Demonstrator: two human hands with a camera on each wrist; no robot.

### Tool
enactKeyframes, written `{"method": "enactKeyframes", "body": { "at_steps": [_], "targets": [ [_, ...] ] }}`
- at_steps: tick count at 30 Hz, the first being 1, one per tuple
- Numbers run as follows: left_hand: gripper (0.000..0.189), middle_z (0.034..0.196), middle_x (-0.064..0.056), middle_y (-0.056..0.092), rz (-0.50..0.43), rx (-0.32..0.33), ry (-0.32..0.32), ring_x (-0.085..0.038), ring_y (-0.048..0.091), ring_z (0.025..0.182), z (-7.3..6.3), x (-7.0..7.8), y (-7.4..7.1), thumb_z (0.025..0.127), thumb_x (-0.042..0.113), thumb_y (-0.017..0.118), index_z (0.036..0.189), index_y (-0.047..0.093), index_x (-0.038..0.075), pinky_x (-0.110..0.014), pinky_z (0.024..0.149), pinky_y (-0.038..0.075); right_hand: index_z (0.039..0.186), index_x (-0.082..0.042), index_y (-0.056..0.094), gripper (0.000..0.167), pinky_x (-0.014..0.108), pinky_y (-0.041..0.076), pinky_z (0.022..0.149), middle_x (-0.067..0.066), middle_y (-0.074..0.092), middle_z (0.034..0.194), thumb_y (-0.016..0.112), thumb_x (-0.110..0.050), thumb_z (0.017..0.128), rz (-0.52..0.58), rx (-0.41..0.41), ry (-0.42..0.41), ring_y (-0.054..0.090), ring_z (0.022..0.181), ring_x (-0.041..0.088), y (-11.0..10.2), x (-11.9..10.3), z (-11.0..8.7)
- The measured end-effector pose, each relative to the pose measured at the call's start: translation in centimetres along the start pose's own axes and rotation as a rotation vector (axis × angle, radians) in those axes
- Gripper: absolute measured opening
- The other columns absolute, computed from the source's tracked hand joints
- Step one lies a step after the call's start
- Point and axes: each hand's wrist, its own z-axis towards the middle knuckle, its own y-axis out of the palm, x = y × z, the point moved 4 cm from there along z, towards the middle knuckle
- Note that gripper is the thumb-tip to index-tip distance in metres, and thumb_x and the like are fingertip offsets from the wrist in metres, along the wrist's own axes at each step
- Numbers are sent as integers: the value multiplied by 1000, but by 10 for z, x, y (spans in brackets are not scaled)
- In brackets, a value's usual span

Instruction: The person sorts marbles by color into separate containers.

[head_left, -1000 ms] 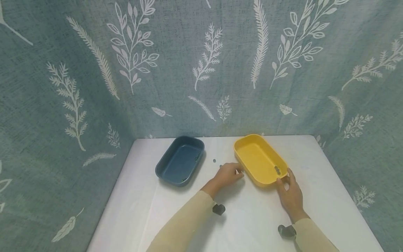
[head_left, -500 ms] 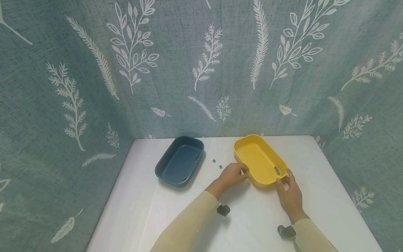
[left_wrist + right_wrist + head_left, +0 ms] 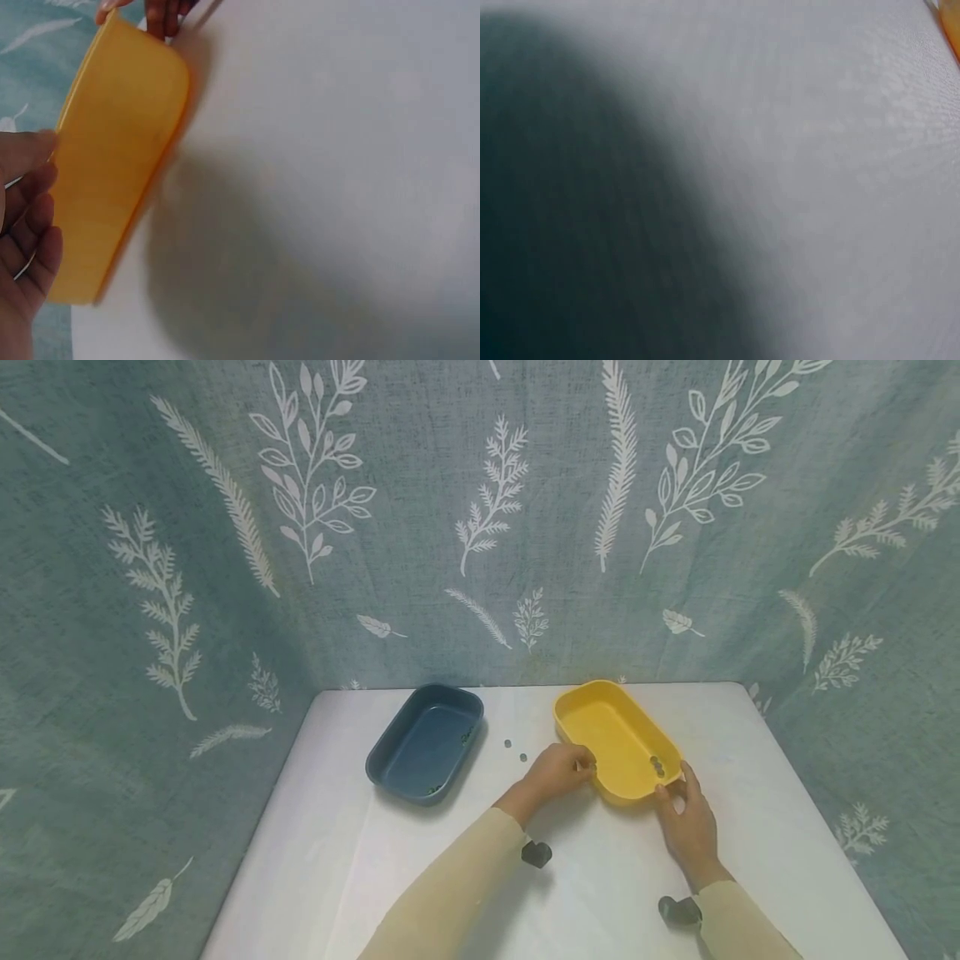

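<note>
A yellow tray [image 3: 618, 747] with rounded corners sits at the back right of the white table, several small grey-green round pieces [image 3: 657, 766] lying inside near its right end. My left hand [image 3: 557, 770] is at the tray's left rim, thumb and forefinger pinched together over it. A small grey-green piece appears to be between those fingertips, mostly hidden. With thumb and fingers, my right hand [image 3: 690, 831] grips the tray's near right corner. In the left wrist view, the left fingers [image 3: 45, 180] are beside the tray's side wall [image 3: 124, 142]. The right wrist view catches only a tray corner [image 3: 952, 26].
A dark blue tray [image 3: 423, 752] stands at the back left, holding several small green pieces [image 3: 467, 736] along its right side. Two loose grey-green pieces [image 3: 507, 743] lie on the table [image 3: 315, 860] between the trays. Patterned cloth [image 3: 420, 527] hangs behind and at both sides.
My left hand has moved a little right, from beside the yellow tray to over its left rim. The right hand stays on the corner, and both trays remain in place.
</note>
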Motion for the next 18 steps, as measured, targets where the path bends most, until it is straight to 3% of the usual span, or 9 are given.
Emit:
{"method": "enactKeyframes", "body": {
  "at_steps": [9,18],
  "targets": [
    [20,86,10,64,-13,-12,-43,-4,56,76,4,-2,4,93,25,67,107,73,13,-18,71,47,158,-24,10,72,66,22,106,24,47,141,47,-47,100,7,0,3,35,132,48,-1,-3,-2],
    [23,92,8,68,21,-27,-66,-5,59,83,6,-5,8,94,25,66,111,73,12,-19,80,49,158,-25,9,72,66,21,106,23,46,142,46,-49,100,1,-9,21,34,133,48,-1,-3,-1]
  ]
}}
